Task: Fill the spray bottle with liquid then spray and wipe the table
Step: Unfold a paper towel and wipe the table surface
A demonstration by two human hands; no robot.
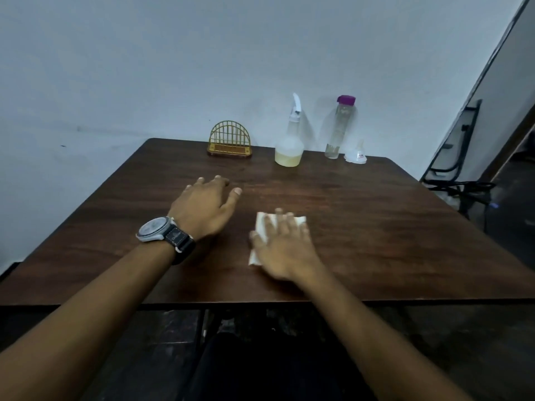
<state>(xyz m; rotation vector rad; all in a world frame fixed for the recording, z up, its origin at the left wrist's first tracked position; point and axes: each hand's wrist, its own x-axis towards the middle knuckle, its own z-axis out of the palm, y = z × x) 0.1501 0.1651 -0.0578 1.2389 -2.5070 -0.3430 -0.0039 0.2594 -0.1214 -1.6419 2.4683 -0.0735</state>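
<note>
On the tabletop (376,227), wiping with white cloth (262,225) pressed under flat right hand (285,250), left hand (207,208) spread, empty; next, probably wider sweeps.

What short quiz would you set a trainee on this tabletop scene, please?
1. True or false: the spray bottle holds some yellowish liquid.
2. What does the right hand press flat on the table? A) a sponge B) a white cloth C) a brush
3. Fill in: the clear bottle beside the spray bottle has a ____ cap.
Key: 1 true; 2 B; 3 purple.
</note>
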